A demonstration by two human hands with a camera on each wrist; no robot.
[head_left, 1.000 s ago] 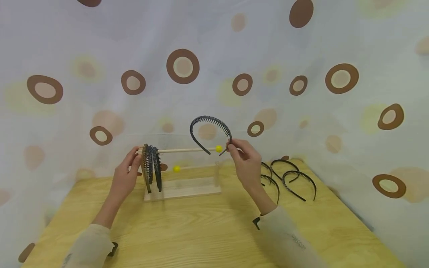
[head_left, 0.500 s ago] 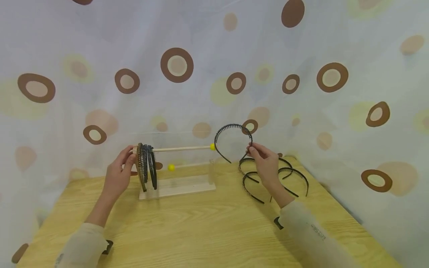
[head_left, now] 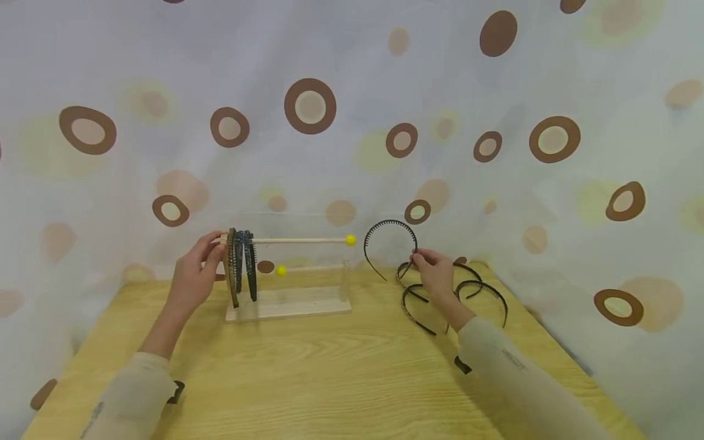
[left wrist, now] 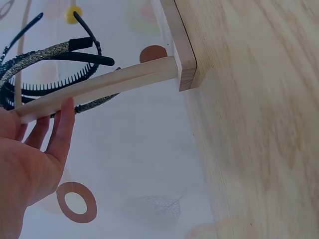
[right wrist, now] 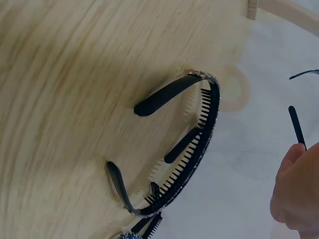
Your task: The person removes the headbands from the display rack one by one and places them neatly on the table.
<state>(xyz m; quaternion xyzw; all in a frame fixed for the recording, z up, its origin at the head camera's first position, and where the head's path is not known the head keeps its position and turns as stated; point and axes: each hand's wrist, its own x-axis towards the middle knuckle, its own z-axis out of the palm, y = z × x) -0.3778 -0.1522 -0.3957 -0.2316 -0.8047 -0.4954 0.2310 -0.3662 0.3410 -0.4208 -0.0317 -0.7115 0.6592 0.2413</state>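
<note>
- Headbands, unheld: several black, toothed arches on the pale wooden table at the right, partly hidden by the right arm.
- Right hand: fingertips pinch one leg of the held headband near its end.
- Held headband: raised clear of the table, arch upward and legs downward, just to the right of the upper rod's yellow tip and apart from it.
- Left hand: thumb and fingers hold the upright of the wooden stand at its upper left; the left wrist view shows the fingers slightly spread.
- Threaded headbands: one brownish, the others dark, hanging together on the upper rod beside the left hand.
- Lower rod: ends in a yellow ball.
- Backdrop: pale, printed with brown rings and spots.
</note>
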